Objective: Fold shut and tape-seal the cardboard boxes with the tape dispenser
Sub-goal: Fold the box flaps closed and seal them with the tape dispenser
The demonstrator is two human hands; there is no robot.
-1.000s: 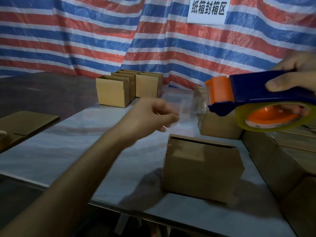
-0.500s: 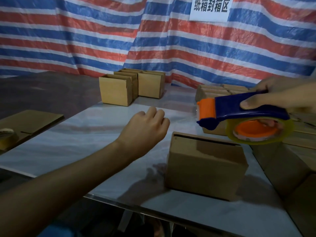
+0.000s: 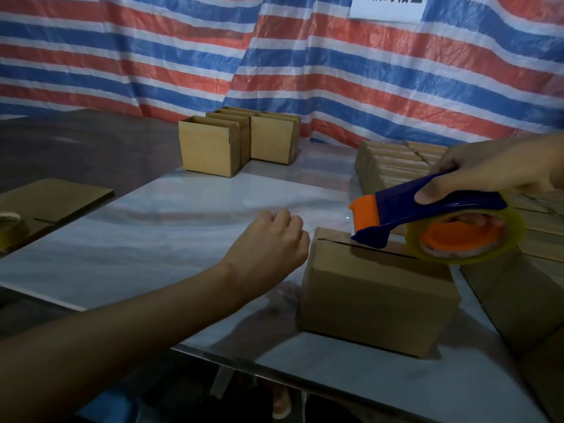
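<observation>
A closed cardboard box [image 3: 375,303] stands on the pale table [image 3: 171,239], its top flaps meeting at a dark seam. My right hand [image 3: 488,169] grips the blue and orange tape dispenser [image 3: 433,221], which carries a roll of clear tape. It hovers just above the seam, orange blade end pointing left. My left hand [image 3: 271,242] is curled in a fist at the box's upper left end. It pinches the end of the clear tape, which barely shows between hand and blade.
Open-topped cardboard boxes [image 3: 213,148] stand grouped at the table's far side. Flat folded cartons [image 3: 393,160] lie stacked along the right. A flat carton [image 3: 52,199] and a spare tape roll [image 3: 9,224] lie on the dark surface at left. A striped tarp hangs behind.
The dispenser has come down and left from head height to just over the box seam. My left hand dropped and curled, moving to the box's left end.
</observation>
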